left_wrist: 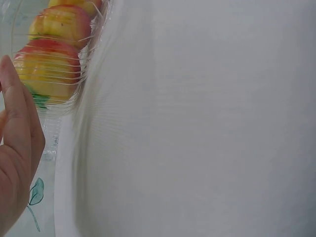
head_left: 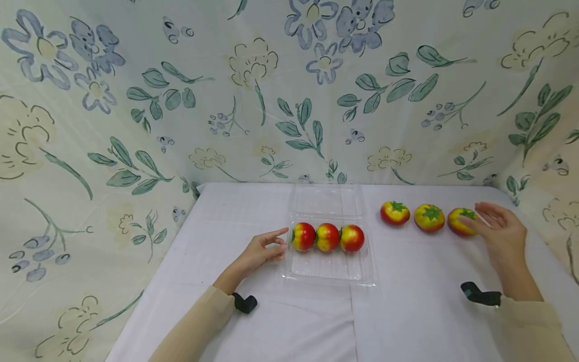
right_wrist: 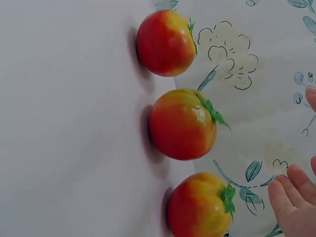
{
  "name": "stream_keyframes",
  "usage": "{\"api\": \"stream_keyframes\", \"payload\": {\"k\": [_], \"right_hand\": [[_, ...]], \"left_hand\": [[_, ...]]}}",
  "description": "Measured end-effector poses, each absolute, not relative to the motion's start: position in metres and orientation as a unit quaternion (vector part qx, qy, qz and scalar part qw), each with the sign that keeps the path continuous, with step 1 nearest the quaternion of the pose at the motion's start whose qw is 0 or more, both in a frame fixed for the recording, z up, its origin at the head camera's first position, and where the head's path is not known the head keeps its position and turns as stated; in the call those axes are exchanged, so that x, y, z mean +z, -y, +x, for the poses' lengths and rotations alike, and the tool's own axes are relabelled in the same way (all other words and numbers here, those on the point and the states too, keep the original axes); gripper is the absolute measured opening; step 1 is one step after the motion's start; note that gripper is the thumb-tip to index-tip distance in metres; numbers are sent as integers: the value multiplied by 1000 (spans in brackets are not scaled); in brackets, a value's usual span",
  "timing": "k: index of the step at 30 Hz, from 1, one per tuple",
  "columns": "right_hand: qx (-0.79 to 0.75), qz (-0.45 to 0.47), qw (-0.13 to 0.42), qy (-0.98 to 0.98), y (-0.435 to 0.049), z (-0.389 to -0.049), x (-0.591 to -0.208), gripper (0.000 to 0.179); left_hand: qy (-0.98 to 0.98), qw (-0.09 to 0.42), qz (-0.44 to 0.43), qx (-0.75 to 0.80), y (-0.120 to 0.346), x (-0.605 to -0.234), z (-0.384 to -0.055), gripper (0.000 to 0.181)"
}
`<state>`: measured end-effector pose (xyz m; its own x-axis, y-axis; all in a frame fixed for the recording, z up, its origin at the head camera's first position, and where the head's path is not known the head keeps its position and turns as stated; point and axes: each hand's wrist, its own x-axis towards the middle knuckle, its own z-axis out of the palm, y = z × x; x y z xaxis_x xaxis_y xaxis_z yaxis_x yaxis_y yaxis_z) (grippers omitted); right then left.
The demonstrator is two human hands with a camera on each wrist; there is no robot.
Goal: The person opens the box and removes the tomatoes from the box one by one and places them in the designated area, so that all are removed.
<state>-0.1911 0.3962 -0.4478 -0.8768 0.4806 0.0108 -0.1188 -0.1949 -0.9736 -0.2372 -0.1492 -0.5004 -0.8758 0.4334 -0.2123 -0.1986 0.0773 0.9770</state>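
An open clear plastic clamshell box [head_left: 325, 269] lies on the table, its lid [head_left: 325, 201] folded back. Three red-and-yellow tomatoes sit in a row inside it: left [head_left: 303, 237], middle [head_left: 327, 237] and right [head_left: 352, 238]. My left hand [head_left: 264, 249] is at the box's left wall, fingers loosely bent and holding nothing; whether they touch the plastic I cannot tell. Outside the box stand three more tomatoes, left [head_left: 395, 213], middle [head_left: 429, 217] and right [head_left: 459, 222], green leaves up. My right hand [head_left: 504, 236] hovers by the rightmost one, fingers apart, gripping nothing.
A white cloth [head_left: 407, 301] covers the table, with a crease running toward the front. Floral fabric [head_left: 289, 90] hangs behind and at both sides. Black wrist cameras, left [head_left: 246, 303] and right [head_left: 480, 294], are strapped on below the hands.
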Motion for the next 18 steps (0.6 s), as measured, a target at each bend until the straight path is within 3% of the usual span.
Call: {"api": "stream_keyframes", "payload": {"k": [18], "right_hand": [[701,-41,167,692,-344,-190,-436,62]], "left_hand": [[-690,237,82,679,149,-501,-238,60]]}}
